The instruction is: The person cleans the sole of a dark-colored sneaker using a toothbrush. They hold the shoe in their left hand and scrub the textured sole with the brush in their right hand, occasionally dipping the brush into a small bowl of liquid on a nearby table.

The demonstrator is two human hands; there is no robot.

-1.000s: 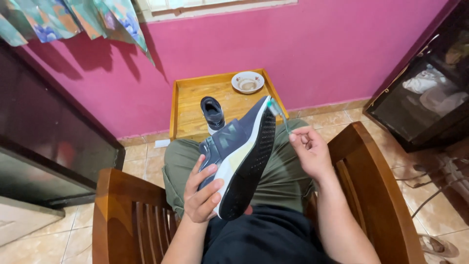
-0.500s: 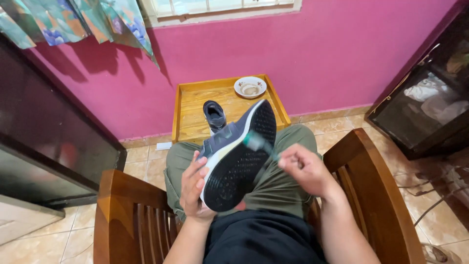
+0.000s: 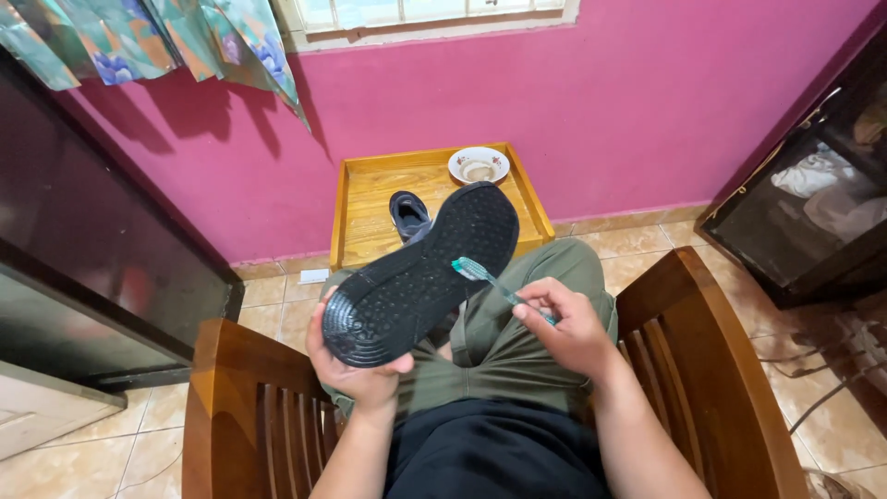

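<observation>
My left hand (image 3: pixel 356 374) grips the heel end of a dark shoe (image 3: pixel 420 274), held over my lap with its black studded sole turned up toward me. My right hand (image 3: pixel 564 323) pinches a teal toothbrush (image 3: pixel 490 282) by its handle. The brush head rests against the sole's right edge near the forefoot. A second dark shoe (image 3: pixel 408 214) stands on a low wooden tray table (image 3: pixel 370 199) in front of my knees. I sit in a wooden chair, wearing green trousers.
A small white bowl (image 3: pixel 479 165) sits at the tray table's far right corner. Wooden armrests (image 3: pixel 231 407) flank me on both sides. A dark cabinet (image 3: pixel 83 268) stands at left, a glass-fronted cabinet (image 3: pixel 813 212) at right, and a pink wall ahead.
The shoe has rotated from side-on to sole-up facing me. My right hand, empty a second ago, now holds the toothbrush against the sole.
</observation>
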